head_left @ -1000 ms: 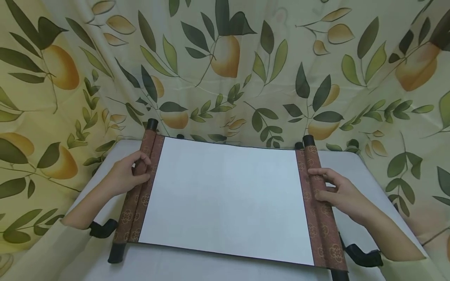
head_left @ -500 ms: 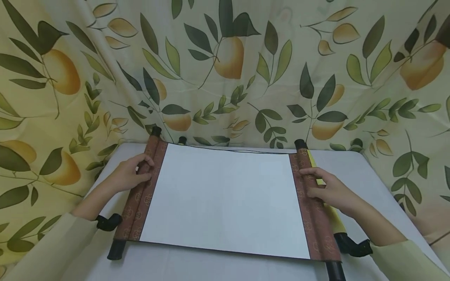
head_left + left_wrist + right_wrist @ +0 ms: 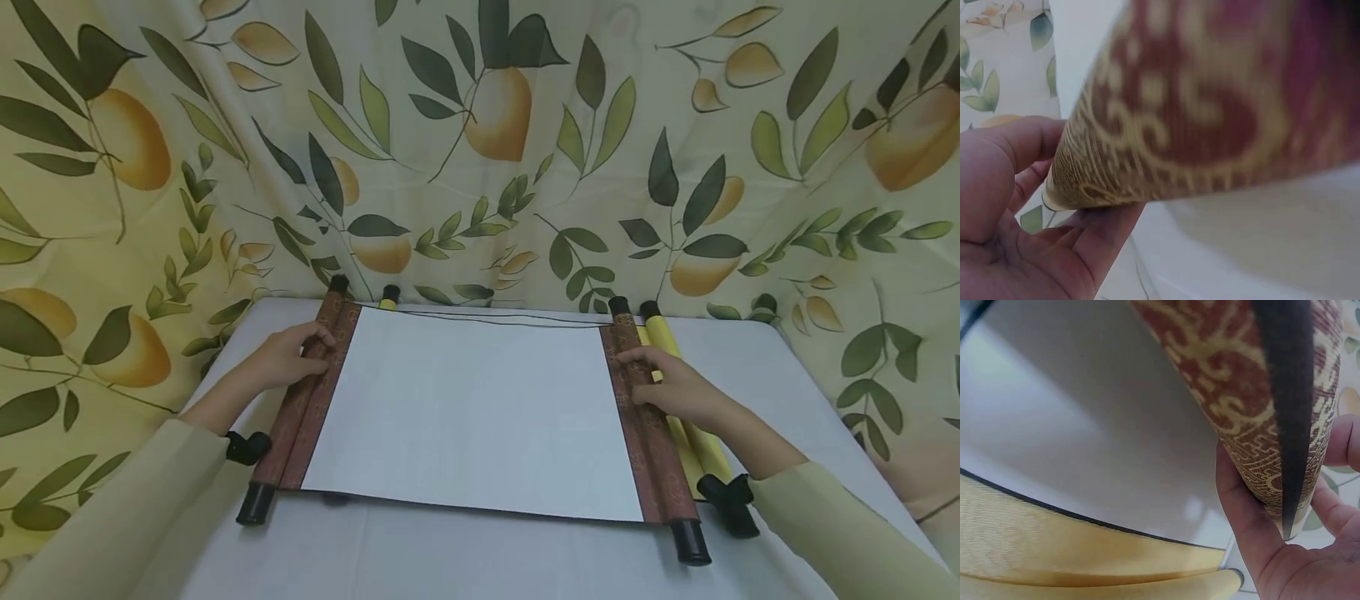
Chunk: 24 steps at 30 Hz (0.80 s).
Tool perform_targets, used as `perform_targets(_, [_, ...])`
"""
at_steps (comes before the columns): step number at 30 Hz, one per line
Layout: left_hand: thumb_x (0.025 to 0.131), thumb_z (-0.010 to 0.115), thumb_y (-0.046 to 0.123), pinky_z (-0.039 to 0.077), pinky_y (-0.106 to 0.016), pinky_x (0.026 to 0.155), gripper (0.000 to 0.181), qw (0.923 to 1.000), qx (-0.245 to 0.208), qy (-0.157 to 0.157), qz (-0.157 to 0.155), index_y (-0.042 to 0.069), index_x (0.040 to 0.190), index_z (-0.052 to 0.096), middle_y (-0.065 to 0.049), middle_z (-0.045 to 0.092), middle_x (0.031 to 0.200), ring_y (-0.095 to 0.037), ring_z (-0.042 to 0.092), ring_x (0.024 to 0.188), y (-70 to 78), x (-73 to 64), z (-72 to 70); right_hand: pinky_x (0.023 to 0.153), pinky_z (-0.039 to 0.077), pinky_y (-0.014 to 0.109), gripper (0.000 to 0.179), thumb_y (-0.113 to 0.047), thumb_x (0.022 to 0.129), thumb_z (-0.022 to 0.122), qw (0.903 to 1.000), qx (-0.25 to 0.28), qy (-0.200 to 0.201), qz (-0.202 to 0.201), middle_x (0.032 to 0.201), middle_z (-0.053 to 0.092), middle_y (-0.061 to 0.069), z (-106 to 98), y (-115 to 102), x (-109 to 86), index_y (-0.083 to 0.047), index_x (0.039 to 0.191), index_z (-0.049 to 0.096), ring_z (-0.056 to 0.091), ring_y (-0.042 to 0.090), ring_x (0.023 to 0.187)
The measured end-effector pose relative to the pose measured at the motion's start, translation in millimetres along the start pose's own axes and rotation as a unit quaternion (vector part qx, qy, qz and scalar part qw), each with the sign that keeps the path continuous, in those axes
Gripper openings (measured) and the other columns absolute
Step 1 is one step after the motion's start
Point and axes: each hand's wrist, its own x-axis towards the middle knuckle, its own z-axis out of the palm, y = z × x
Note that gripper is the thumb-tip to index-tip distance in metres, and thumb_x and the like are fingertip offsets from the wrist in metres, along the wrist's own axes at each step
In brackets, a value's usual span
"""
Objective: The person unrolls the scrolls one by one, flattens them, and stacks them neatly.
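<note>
A scroll with a blank white sheet (image 3: 480,408) hangs stretched between two reddish-brown patterned rollers with black end knobs. My left hand (image 3: 281,360) grips the left roller (image 3: 279,437) in its upper half, thumb toward the sheet. Fingers and thumb of my right hand (image 3: 682,387) hold the right roller (image 3: 667,467) at about the same height. Gold swirls cover the brown roller (image 3: 1166,144) in the left wrist view. Below the held scroll lies a second scroll with a yellow border (image 3: 705,450), mostly hidden by the white sheet; its pale face and yellow border (image 3: 1085,544) appear in the right wrist view.
A white-covered table (image 3: 450,558) with rounded far corners lies beneath both scrolls. Behind it hangs a curtain (image 3: 420,192) printed with fruit and leaves. Black wrist cameras (image 3: 246,448) sit at both sleeves.
My right hand has moved left with the right roller, and my left hand slightly right and up. The brown scroll's near edge has risen, and the yellow scroll now shows at the right.
</note>
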Motion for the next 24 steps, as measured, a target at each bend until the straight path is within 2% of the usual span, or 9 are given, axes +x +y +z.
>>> perform_targets(6, [0.093, 0.066, 0.013, 0.05, -0.05, 0.079, 0.029, 0.9994, 0.035, -0.001, -0.009, 0.006, 0.121, 0.061, -0.031, 0.052, 0.136, -0.044, 0.057, 0.107, -4.7, 10.3, 1.6, 0.08, 0.048, 0.041, 0.063, -0.007, 0.089, 0.063, 0.9998, -0.021, -0.002, 0.002, 0.142, 0.038, 0.029, 4, 0, 16.9, -0.002, 0.147, 0.041, 0.045, 0.041, 0.116])
perform_targets(10, [0.094, 0.064, 0.013, 0.05, -0.044, 0.072, 0.029, 0.9988, 0.048, 0.004, -0.011, 0.006, 0.122, 0.061, -0.032, 0.053, 0.135, -0.04, 0.058, 0.1, -10.3, 16.8, 5.1, 0.083, 0.049, 0.047, 0.065, -0.01, 0.089, 0.066, 0.9983, -0.054, 0.009, 0.02, 0.146, 0.038, 0.03, 7, 2, 25.6, -0.005, 0.148, 0.041, 0.043, 0.044, 0.123])
perform_targets(12, [0.094, 0.063, 0.012, 0.05, -0.045, 0.074, 0.029, 0.9988, 0.048, 0.008, -0.01, 0.006, 0.123, 0.061, -0.032, 0.053, 0.136, -0.039, 0.058, 0.1, -11.3, 19.8, 7.3, 0.083, 0.05, 0.05, 0.065, -0.011, 0.089, 0.067, 0.9973, -0.067, 0.016, 0.027, 0.145, 0.04, 0.03, 8, 3, 28.7, -0.006, 0.149, 0.042, 0.044, 0.046, 0.124])
perform_targets(17, [0.096, 0.06, 0.01, 0.047, -0.055, 0.088, 0.028, 0.9981, 0.06, 0.003, -0.008, 0.004, 0.123, 0.06, -0.032, 0.044, 0.145, -0.049, 0.054, 0.119, -9.4, 25.3, 12.8, 0.085, 0.052, 0.053, 0.064, -0.012, 0.089, 0.068, 0.9949, -0.087, 0.032, 0.04, 0.144, 0.042, 0.031, 11, 7, 34.6, -0.006, 0.148, 0.043, 0.045, 0.049, 0.126])
perform_targets(24, [0.098, 0.058, 0.012, 0.042, -0.063, 0.098, 0.031, 0.996, 0.083, -0.014, -0.029, 0.004, 0.128, 0.059, -0.033, 0.049, 0.141, -0.053, 0.047, 0.127, -8.5, 27.5, 18.5, 0.088, 0.053, 0.057, 0.06, -0.014, 0.091, 0.065, 0.9935, -0.097, 0.04, 0.045, 0.148, 0.038, 0.032, 14, 5, 33.3, -0.006, 0.147, 0.044, 0.046, 0.052, 0.127])
